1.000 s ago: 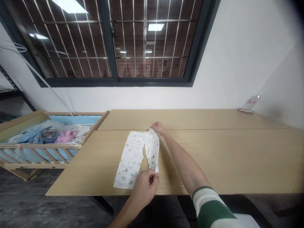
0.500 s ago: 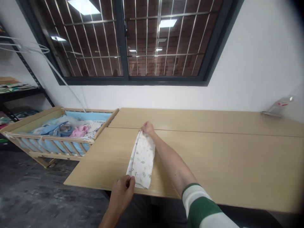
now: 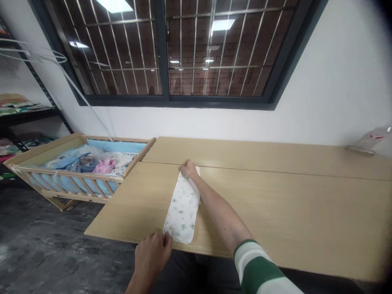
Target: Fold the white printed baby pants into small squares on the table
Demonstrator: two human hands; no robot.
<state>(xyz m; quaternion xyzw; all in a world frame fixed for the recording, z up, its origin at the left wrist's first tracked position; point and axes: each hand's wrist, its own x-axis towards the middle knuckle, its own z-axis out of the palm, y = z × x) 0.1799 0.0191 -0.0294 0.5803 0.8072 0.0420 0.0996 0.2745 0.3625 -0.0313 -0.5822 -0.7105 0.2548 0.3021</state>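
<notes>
White baby trousers (image 3: 183, 206) with a small printed pattern lie folded lengthwise, one leg over the other, on the wooden table (image 3: 275, 200). My left hand (image 3: 152, 255) pinches the leg cuffs at the table's near edge. My right hand (image 3: 188, 168) reaches across and pinches the waistband at the far end. Both hands are closed on the cloth.
A wooden baby crib (image 3: 76, 167) full of blue, pink and white clothes stands against the table's left end. A plastic bottle (image 3: 369, 141) lies at the far right by the wall. A barred window (image 3: 171, 53) is above. Shelves (image 3: 18, 118) stand at the far left.
The trousers lay spread with both legs apart a second ago; my hands carried the right leg over onto the left one. The garment now lies flat as a narrow strip.
</notes>
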